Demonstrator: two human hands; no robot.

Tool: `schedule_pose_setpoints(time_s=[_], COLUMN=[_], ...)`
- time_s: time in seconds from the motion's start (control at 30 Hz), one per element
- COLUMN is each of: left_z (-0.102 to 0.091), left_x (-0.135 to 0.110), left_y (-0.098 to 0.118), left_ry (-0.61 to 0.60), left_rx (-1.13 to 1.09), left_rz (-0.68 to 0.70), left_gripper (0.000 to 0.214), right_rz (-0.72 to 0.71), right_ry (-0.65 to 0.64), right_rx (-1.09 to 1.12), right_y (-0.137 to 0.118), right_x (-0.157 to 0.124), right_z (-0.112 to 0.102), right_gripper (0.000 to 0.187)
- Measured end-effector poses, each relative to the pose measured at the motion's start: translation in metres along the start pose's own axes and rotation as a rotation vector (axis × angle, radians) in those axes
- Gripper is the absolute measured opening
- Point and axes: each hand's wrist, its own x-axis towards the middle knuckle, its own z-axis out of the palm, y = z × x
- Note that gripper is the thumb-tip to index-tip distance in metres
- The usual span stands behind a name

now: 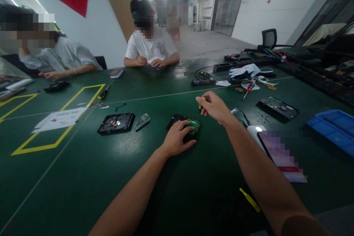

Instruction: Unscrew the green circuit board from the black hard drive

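Observation:
My left hand (177,138) holds a black hard drive (173,118) against the green tabletop, its fingers across the green circuit board (194,124) and its thumb along the near edge. The hand covers much of the drive. Closed around the yellow-and-black handle of a screwdriver (200,107), my right hand (212,106) is just above the drive's right end. The thin shaft points down at the board's right edge; whether the tip sits in a screw is too small to tell. To the left lie a loose circuit board (143,121) and another hard drive (116,123).
At right are another drive (278,108), a blue tray (332,123), a phone (282,155) and a red screwdriver (249,89). Gloves (245,71) and an electric screwdriver (203,82) lie farther back. Another screwdriver (104,93) lies left. Two people sit across the table.

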Motion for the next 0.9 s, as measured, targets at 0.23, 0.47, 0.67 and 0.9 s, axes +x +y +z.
schedule_pose_setpoints(time_s=[0.23,0.47,0.67,0.9], left_z=[0.002,0.001,0.0,0.0], left_x=[-0.001,0.0,0.0,0.0], left_y=[-0.003,-0.002,-0.001,-0.001], left_ry=[-0.003,-0.001,-0.002,-0.005], left_rx=[-0.005,-0.011,-0.007,-0.008], left_rz=[-0.002,-0.005,-0.003,-0.004], left_gripper=[0.057,0.057,0.056,0.056], right_rz=[-0.073,0.06,-0.076,-0.086], right_ry=[-0.07,-0.126,-0.128,0.022], right_rx=[-0.038,0.113,-0.101,-0.262], right_y=[-0.001,-0.01,-0.01,-0.009], right_x=[0.0,-0.001,-0.003,-0.003], right_z=[-0.003,-0.003,-0.008,-0.008], right_gripper=[0.024,0.028,0.027,0.035])
